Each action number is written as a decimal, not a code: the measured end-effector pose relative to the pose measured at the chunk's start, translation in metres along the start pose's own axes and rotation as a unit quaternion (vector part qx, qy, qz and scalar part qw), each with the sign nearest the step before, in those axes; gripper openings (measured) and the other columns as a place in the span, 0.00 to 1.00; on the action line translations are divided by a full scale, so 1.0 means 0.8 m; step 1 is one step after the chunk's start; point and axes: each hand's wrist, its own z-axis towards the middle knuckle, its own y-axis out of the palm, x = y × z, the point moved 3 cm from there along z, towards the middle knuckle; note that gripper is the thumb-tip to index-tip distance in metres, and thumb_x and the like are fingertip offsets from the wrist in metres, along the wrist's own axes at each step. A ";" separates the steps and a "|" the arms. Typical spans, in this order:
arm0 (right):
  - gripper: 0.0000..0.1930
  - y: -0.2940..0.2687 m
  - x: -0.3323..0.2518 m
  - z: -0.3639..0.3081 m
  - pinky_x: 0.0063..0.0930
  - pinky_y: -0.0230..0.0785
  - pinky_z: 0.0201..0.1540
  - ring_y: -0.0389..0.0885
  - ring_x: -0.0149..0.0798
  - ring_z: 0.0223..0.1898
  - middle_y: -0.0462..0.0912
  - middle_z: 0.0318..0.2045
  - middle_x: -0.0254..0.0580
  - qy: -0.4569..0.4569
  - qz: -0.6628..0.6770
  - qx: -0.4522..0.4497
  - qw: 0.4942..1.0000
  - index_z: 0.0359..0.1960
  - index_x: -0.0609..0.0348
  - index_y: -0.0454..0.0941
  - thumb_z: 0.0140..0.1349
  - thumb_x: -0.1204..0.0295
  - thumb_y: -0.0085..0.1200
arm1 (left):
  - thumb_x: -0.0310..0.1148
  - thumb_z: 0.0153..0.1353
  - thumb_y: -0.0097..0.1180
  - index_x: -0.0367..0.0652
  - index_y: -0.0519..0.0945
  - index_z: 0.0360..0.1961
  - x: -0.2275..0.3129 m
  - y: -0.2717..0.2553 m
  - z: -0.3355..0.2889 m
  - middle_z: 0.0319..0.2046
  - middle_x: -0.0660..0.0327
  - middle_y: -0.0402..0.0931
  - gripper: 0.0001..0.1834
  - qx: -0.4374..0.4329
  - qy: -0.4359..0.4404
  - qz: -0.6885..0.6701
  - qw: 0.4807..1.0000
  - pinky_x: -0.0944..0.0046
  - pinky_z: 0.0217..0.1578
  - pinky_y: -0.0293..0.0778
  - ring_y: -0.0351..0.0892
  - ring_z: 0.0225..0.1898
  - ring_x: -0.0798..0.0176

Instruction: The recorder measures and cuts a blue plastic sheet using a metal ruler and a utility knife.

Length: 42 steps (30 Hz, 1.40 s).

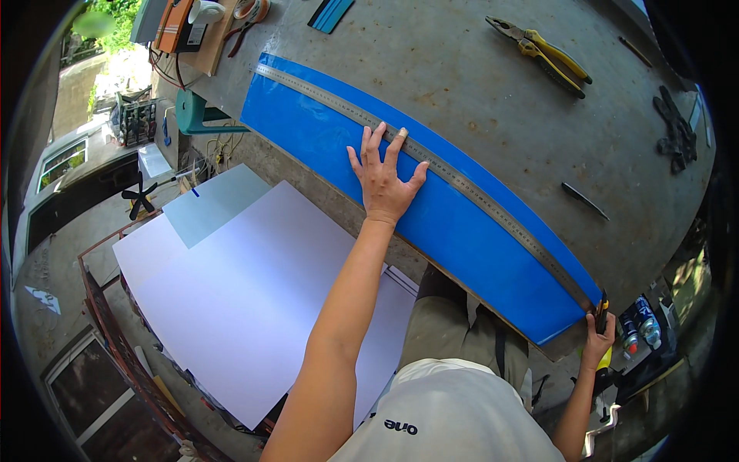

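Observation:
A long blue sheet [323, 135] lies along the near edge of the grey metal table, with a steel ruler [477, 192] lengthwise on top of it. My left hand [386, 185] rests with spread fingers on the blue sheet, its fingertips pressing on the ruler near the middle. At the ruler's right end, by the sheet's corner, my right hand [597, 343] is closed around a black-and-yellow tool [603, 309] that looks like a utility knife. Its blade is too small to make out.
Yellow-handled pliers [543, 55], a pen [585, 201] and a black glove [673, 129] lie farther back on the table. A blue scraper [331, 14] sits at the far edge. Large white sheets [239, 285] are stacked at left; spray cans [648, 322] stand at right.

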 end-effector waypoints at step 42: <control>0.14 0.011 -0.033 0.008 0.30 0.73 0.42 0.81 0.39 0.37 0.83 0.35 0.41 0.005 0.013 0.027 1.000 0.39 0.63 0.83 0.56 0.73 0.77 | 0.55 0.64 0.67 0.56 0.79 0.68 -0.031 -0.003 0.005 0.75 0.58 0.65 0.34 0.037 0.060 0.010 0.997 0.22 0.72 0.48 0.61 0.77 0.42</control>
